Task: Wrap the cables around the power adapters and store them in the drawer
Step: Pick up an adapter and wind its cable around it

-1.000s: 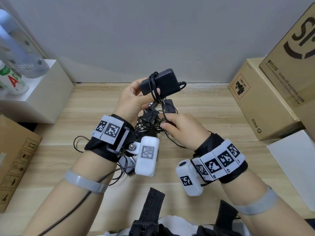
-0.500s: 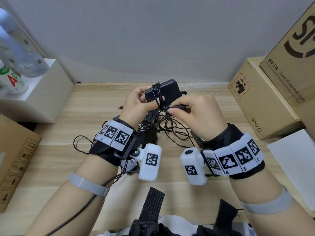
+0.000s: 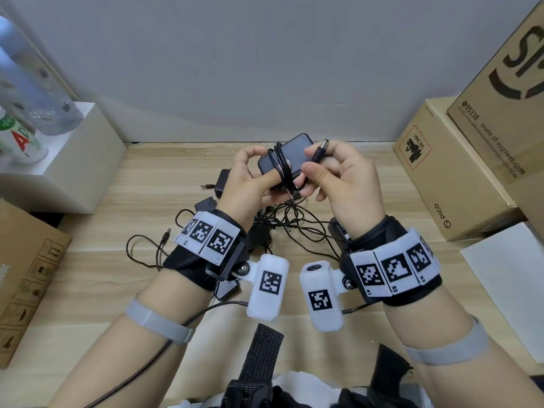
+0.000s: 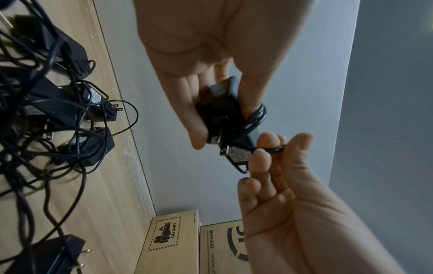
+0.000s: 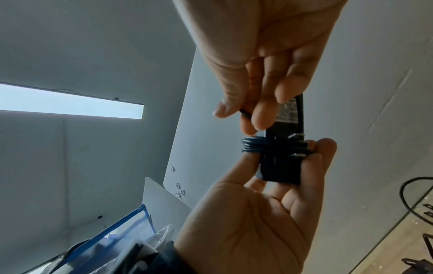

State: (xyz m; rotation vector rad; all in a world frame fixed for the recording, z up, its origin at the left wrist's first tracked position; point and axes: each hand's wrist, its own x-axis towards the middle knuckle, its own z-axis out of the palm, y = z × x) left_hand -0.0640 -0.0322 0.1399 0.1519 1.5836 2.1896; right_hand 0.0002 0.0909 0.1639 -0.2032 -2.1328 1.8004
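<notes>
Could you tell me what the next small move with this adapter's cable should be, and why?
Probably tuck the plug under the coils. The cable is already wound around the adapter gripped by the left hand, and the right hand pinches only the short free end, which could unwind if released.

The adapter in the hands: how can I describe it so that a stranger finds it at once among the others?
Look above the wooden table, in front of the grey wall, where the left hand holds one black adapter. The right hand pinches its plug. Unlike the loose, tangled adapters on the table, its cable is coiled around it.
</notes>
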